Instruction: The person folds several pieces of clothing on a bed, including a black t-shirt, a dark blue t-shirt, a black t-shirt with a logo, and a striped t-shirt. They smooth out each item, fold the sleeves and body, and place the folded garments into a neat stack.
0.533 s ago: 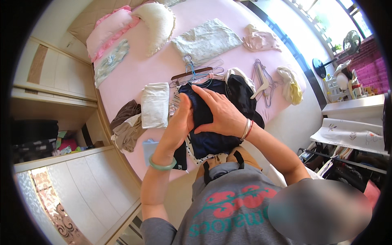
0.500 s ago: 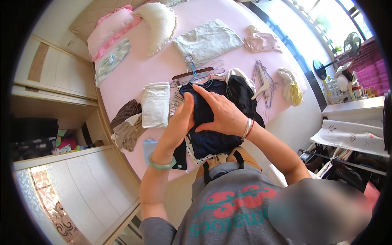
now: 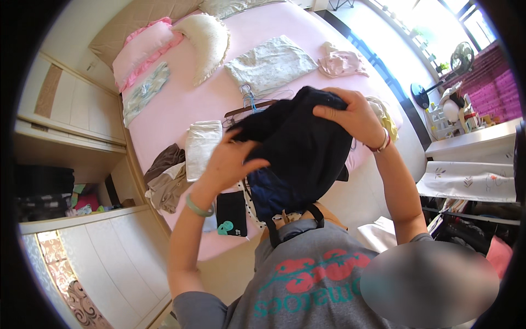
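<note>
Black garment [image 3: 307,140] droops nearward between hands; right hand [image 3: 355,114] grips far-right edge, left hand [image 3: 223,163] half-open at left edge, hold unclear.

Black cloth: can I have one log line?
right hand: grips black cloth; left hand: open at its left edge; beneath: dark blue garment

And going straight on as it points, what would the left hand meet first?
Probably the black garment right in front of it; depth is unclear, so the left hand may be touching it.
</note>
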The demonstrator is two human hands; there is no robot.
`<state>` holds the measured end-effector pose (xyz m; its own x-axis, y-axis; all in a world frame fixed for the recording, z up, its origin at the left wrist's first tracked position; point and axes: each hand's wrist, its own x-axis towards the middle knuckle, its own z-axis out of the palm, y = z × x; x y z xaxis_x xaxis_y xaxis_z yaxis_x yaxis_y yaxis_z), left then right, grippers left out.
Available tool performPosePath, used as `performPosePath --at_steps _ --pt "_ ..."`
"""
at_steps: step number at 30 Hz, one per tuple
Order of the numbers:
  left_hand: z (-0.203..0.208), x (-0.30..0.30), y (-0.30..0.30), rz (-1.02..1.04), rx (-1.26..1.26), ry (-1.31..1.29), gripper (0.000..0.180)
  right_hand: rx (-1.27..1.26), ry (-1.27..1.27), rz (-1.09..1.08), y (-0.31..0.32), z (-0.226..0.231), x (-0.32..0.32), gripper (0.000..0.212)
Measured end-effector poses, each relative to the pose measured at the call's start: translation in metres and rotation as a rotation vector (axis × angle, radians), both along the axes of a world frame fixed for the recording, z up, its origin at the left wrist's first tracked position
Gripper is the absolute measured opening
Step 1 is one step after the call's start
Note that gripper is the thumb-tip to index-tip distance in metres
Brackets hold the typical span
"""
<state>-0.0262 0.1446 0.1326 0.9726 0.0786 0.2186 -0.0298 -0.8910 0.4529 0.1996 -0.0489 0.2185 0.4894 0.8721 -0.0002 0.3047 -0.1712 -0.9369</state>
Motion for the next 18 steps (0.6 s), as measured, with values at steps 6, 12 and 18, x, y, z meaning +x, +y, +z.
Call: performPosePath --at_steps 6,12,18 --pt "0.075 0.013 0.03 -0.014 0.311 -0.322 0.018 0.066 0.009 -0.125 -0.006 -0.033 0.049 0.03" --pt "0.106 0.02 0.042 0.095 0.509 -0.335 0.023 0.237 -0.018 -0.128 0.008 -0.034 0.043 0.032" --pt "0.124 0.024 0.046 0.172 0.541 -0.354 0.031 0.354 -0.243 -0.14 0.024 -0.014 0.037 0.035"
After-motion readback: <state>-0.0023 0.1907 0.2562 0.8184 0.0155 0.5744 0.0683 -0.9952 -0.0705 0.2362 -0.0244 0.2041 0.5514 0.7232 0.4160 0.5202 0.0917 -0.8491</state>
